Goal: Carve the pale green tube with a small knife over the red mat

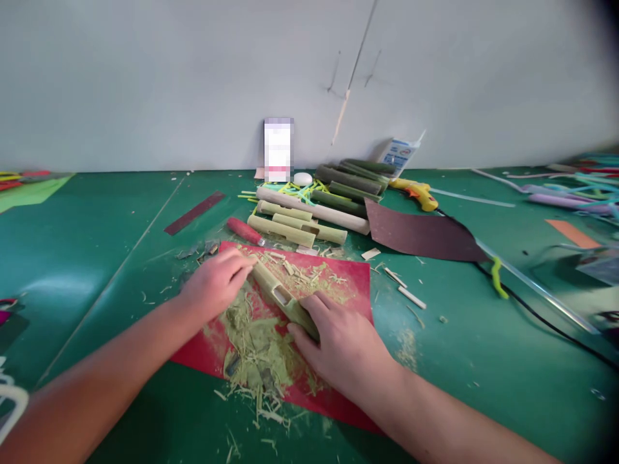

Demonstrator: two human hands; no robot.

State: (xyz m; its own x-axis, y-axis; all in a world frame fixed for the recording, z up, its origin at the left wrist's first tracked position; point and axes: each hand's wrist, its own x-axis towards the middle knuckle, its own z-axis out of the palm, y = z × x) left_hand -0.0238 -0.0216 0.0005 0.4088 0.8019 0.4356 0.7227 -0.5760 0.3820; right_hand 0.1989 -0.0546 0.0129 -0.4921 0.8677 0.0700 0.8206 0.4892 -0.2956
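Observation:
A pale green bamboo tube (264,276) with a rectangular slot cut in its side lies slantwise over a red sheet (358,277). My right hand (341,335) wraps round its near end, thumb on one side and fingers on the other. At the far end, my left hand (216,281) is closed with its fingertips pinched on the tube's tip; whether something small is between them is hidden. Shavings and greenish dust (261,341) cover much of the sheet under the tube. Just beyond the sheet is a red-handled tool (245,231).
Behind lie several cut bamboo pieces (280,231), dark green bamboo (348,179) and a brown sandpaper sheet (420,235). A sandpaper strip (195,212) is at left. A yellow glue gun (416,193) trails a black cord to the right. A phone (278,151) leans against the wall.

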